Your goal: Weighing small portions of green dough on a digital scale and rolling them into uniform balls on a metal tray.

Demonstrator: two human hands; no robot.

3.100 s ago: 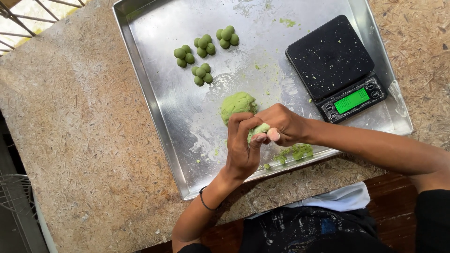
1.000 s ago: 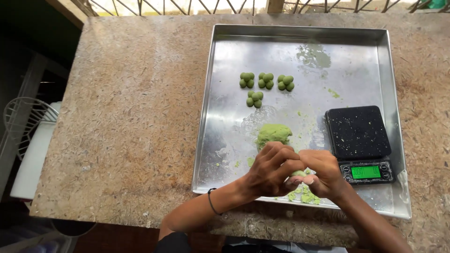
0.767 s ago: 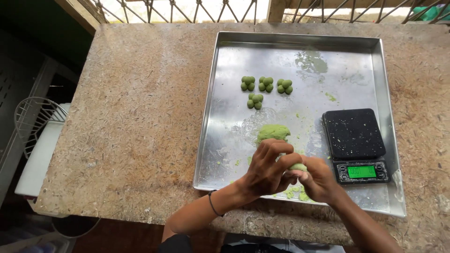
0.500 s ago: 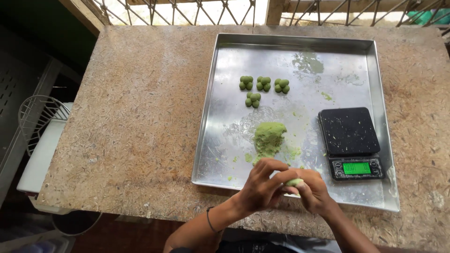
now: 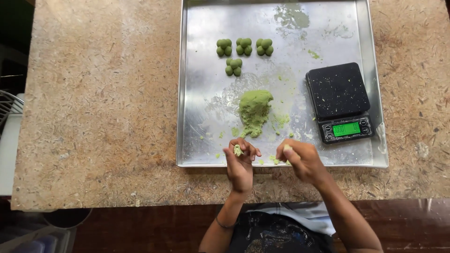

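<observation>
- The left hand (image 5: 240, 161) was at the near edge of the steel baking tray (image 5: 206, 140), fingers curled around a small piece of green dough (image 5: 237, 150) pinched at the fingertips.
- The right hand (image 5: 302, 159) was just beside it over the same near edge of the tray, fingers curled inward; a pale green bit showed at the fingertips, but whether it was gripped could not be told.
- The main lump of green dough (image 5: 254, 111) lay on the tray beyond the two hands, near its middle, with green crumbs (image 5: 281, 119) scattered around it.
- Four clusters of small green dough balls (image 5: 243, 47) sat toward the far side of the tray, three in a row and one closer in.
- A black digital kitchen scale (image 5: 338, 100) with a lit green display rested at the tray's right side.
- The tray itself sat on a speckled stone countertop (image 5: 93, 103).
</observation>
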